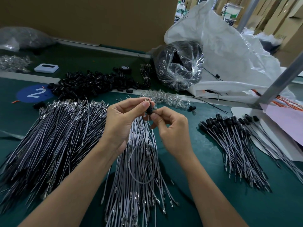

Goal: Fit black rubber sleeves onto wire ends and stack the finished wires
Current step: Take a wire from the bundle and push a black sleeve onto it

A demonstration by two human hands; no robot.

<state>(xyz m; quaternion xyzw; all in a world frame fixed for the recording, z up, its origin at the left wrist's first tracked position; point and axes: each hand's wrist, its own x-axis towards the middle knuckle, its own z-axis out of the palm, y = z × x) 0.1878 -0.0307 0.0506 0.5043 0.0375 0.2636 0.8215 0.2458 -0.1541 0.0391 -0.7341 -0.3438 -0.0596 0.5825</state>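
My left hand (122, 122) pinches the metal terminal end of a grey wire (139, 154) between thumb and fingertips, above the table's middle. A black rubber sleeve (149, 109) sits on that wire just below the terminal, and my right hand (170, 128) pinches the sleeve and wire from the right. The wire hangs down in a loop over a pile of bare grey wires (139, 185). A larger pile of wires (54, 138) lies to the left. Finished wires with black sleeves (232, 140) are stacked at the right. Loose black sleeves (96, 83) are heaped behind.
The green table (205, 185) carries clear small bulbs (165, 98), a clear bag of black parts (178, 66), a big white sack (229, 59), a white device (46, 68), and a blue "2" sticker (35, 93). A metal post (278, 79) slants at right. Cardboard wall behind.
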